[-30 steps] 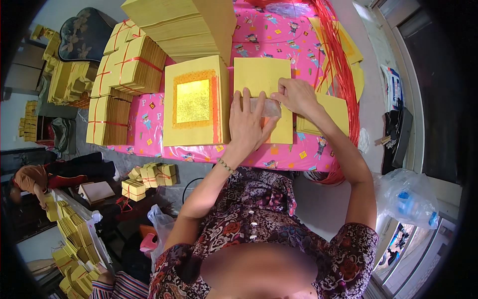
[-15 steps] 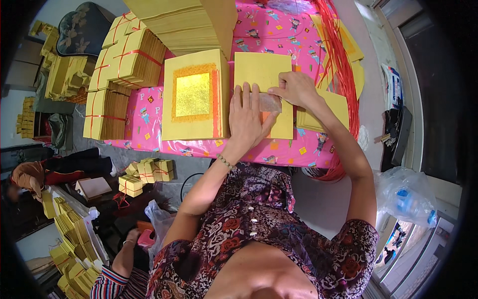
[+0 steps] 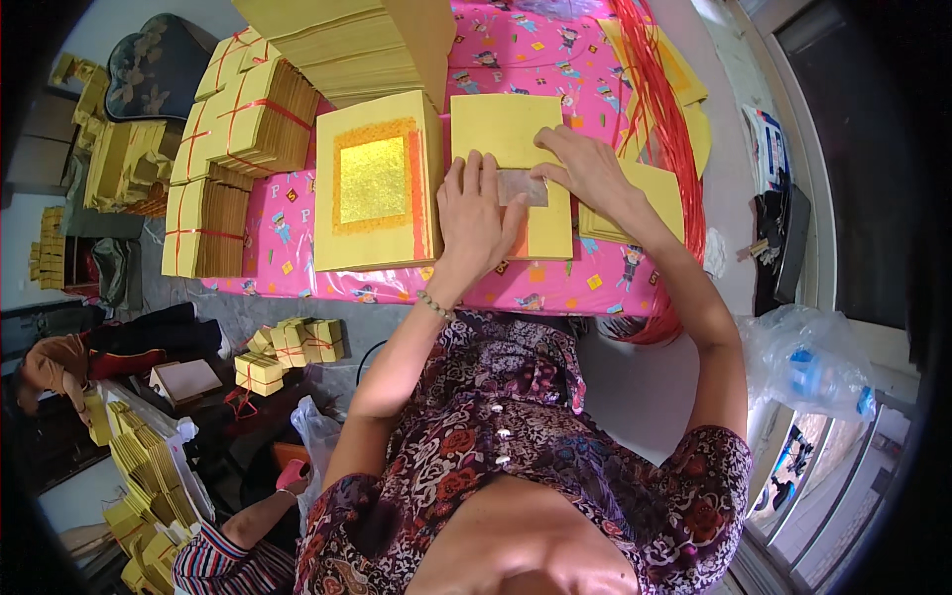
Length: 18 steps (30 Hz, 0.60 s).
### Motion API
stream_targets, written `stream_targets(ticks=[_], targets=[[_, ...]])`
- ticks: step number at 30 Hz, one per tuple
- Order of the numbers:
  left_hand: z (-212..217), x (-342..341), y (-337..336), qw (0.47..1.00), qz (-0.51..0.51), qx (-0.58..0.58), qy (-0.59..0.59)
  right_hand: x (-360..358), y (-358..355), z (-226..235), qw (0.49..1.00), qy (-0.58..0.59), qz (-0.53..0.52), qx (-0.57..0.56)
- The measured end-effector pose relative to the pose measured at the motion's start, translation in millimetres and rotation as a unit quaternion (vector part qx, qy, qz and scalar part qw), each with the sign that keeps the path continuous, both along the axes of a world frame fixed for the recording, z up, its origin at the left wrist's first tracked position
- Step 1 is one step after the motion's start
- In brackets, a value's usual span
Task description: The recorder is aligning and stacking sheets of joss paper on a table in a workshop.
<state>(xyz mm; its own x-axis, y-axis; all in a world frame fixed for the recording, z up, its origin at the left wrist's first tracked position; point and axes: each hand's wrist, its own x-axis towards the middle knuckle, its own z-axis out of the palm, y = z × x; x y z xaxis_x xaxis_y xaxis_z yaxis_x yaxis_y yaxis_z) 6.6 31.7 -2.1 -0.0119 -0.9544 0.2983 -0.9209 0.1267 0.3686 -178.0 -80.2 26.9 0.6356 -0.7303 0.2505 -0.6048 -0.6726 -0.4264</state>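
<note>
On the pink table, a sheet of yellow paper [image 3: 506,121] lies in front of me with a silver foil rectangle [image 3: 523,187] across its middle. Below the foil, some orange shows beside my thumb. My left hand [image 3: 473,216] rests flat on the sheet's left side, fingers stretched out and thumb apart by the foil's lower edge. At the foil's upper right corner is my right hand [image 3: 587,171], its thumb and forefinger apart, the thumb by the foil. Left of the sheet stands a thick stack of yellow paper [image 3: 375,183], topped with a gold foil square and orange border.
A tall yellow paper stack [image 3: 347,50] rises behind. Red-tied bundles [image 3: 268,114] stand at the left. A smaller yellow pile [image 3: 645,203] and hanging red strands [image 3: 662,119] are at the right. Lower left, another person's striped sleeve [image 3: 213,560] shows beside more yellow paper [image 3: 149,461].
My right thumb and forefinger, close together before, are now apart. The foil lies more level. The whole view has shifted slightly, and a person's hand at the far left has come into sight.
</note>
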Motion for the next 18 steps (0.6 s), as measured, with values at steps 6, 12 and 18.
stream_targets(ticks=[6, 12, 18], targets=[[16.9, 7.1, -21.4, 0.996, 0.008, -0.001, 0.091, -4.5, -14.7, -13.9, 0.966, 0.068, 0.113, -0.224], [35.8, 15.9, -51.9, 0.977, 0.105, -0.03, 0.186, -8.0, -20.5, -2.4, 0.938, 0.018, 0.083, -0.335], [42.3, 31.0, -76.1, 0.725, 0.071, 0.116, 0.675, -12.4, -0.4, 7.0, 0.943, -0.017, 0.051, -0.328]])
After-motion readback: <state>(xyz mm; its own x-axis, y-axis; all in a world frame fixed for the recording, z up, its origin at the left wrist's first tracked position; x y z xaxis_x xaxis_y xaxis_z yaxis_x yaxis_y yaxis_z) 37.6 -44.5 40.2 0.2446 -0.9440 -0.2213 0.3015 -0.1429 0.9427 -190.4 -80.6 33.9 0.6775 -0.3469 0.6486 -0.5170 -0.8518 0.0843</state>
